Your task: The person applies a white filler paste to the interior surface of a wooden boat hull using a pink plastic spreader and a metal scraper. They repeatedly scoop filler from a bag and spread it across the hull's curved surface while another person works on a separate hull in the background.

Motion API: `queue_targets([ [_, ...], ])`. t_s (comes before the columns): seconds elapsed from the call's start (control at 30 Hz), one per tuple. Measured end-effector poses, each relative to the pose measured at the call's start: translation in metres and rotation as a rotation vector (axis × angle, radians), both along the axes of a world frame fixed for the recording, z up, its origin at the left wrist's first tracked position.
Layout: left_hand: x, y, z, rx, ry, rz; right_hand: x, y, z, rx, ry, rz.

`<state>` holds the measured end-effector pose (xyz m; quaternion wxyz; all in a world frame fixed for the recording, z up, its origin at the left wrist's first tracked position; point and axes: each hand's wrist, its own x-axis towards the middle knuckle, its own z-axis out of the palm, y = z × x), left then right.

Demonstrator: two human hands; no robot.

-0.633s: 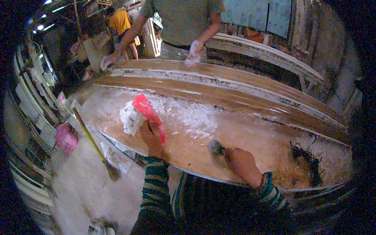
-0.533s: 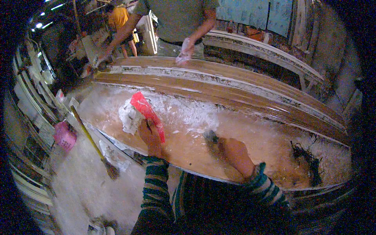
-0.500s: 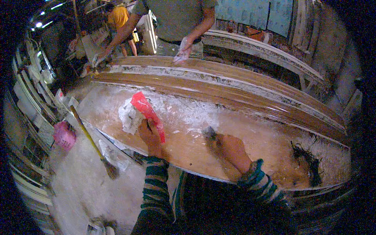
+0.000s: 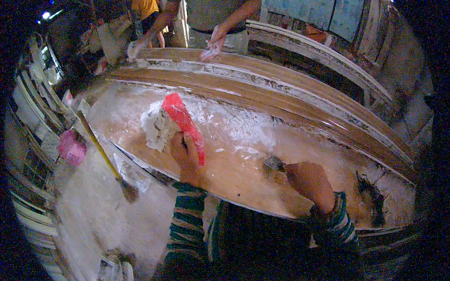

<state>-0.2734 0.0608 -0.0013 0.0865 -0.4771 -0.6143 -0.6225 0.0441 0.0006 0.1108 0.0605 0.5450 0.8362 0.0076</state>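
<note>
My left hand (image 4: 184,157) grips a red flat board (image 4: 183,122) that carries a lump of white putty (image 4: 155,127). It hovers over a long brown wooden panel (image 4: 243,173) smeared with white filler. My right hand (image 4: 307,180) is closed on a small scraper (image 4: 274,163), whose blade presses on the panel's surface near the middle. Both sleeves are striped green and dark.
A second long wooden piece (image 4: 281,89) lies beyond; another person's two hands (image 4: 212,43) rub it at the far side. A broom with a yellow handle (image 4: 101,152) leans at the left above the dusty white floor (image 4: 98,220). A pink container (image 4: 71,148) stands beside stacked frames.
My right hand has slid the scraper a little leftward and up along the panel. The other person's hands have shifted along the far piece. My left hand has held still.
</note>
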Motion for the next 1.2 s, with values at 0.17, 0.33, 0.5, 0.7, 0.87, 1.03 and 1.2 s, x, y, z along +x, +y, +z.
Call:
queue_targets([
  [0.17,0.005,-0.007,0.010,0.007,-0.119,-0.063,0.019,-0.017,0.014,-0.104,0.036,-0.009],
  [0.33,0.013,-0.012,0.013,0.057,-0.181,0.004,0.001,-0.017,0.001,-0.066,0.131,-0.044],
  [0.5,0.004,-0.002,0.001,0.000,-0.337,-0.128,-0.008,0.013,0.007,-0.086,0.117,0.010],
  [0.7,-0.002,0.004,-0.007,0.043,-0.043,0.002,0.000,-0.007,0.011,-0.101,0.010,0.005],
  [0.87,0.001,-0.001,0.001,-0.028,-0.039,-0.030,-0.007,0.009,0.001,-0.027,0.083,0.035],
  [1.03,0.002,-0.002,0.007,0.047,0.009,-0.024,0.002,0.000,0.008,-0.125,0.105,0.042],
  [1.2,0.006,-0.005,0.010,0.000,-0.136,-0.066,-0.003,0.002,0.003,0.032,0.181,0.109],
])
